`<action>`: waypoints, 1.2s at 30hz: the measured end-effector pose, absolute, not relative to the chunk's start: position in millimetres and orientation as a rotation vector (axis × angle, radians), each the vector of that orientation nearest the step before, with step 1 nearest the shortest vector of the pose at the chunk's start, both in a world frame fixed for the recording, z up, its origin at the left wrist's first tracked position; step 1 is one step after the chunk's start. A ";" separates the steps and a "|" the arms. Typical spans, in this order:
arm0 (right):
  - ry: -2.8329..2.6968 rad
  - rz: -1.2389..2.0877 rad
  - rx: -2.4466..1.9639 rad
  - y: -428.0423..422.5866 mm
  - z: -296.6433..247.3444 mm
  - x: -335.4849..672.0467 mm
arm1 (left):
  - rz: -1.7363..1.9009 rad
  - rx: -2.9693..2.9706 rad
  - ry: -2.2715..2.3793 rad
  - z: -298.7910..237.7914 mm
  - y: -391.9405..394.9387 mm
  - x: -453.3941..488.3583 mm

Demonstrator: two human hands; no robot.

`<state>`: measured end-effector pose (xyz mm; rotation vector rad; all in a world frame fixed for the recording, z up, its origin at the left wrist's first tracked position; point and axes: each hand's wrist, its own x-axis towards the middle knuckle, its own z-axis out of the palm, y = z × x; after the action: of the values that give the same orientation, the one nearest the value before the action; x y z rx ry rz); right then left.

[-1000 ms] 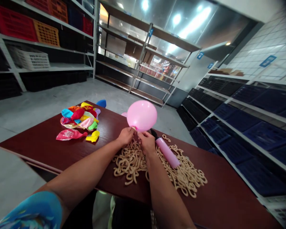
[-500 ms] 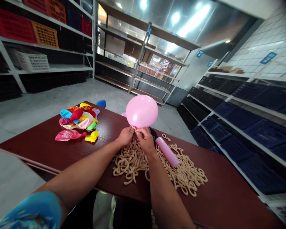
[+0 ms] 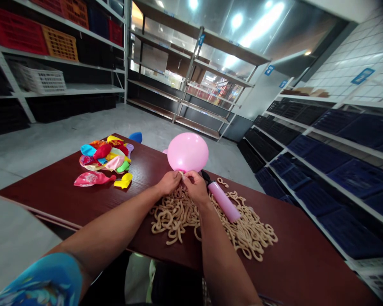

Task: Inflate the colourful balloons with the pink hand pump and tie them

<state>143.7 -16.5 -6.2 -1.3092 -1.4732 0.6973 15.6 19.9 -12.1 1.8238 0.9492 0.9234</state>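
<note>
An inflated pink balloon (image 3: pixel 187 151) stands above the pile, its neck at my fingertips. My left hand (image 3: pixel 171 182) is closed, pinching the balloon by the neck. Close against it, my right hand (image 3: pixel 194 183) is closed too, its thumb and fingers pinching a small beige band at the neck. How far that band goes around the neck is hidden by the fingers. Beneath both hands lies a spread of beige rubber-band-like loops (image 3: pixel 169 214). A pink cylinder with a black end, perhaps a balloon pump (image 3: pixel 225 202), rests on the loops right of my right hand.
Flat coloured balloons (image 3: pixel 102 154) are heaped on the left of the brown table (image 3: pixel 67 199). A red balloon (image 3: pixel 94 179) and a yellow one (image 3: pixel 123 182) lie nearer me. Shelves with crates (image 3: pixel 60 42) stand left, bare racks (image 3: pixel 185 102) behind, dark blue crates (image 3: pixel 347 182) right.
The pink balloon has tipped slightly down and to the left. Both hands stay at its neck, with a small shift of the fingers.
</note>
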 end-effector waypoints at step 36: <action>-1.470 0.303 -1.345 -21.0 2.0 140.2 | 0.932 1.427 0.753 -16.2 16.6 20.9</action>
<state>140.2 -21.0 2.0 -1.3452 -1.4699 0.3033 20.9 16.6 -16.2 1.4267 0.7532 0.9319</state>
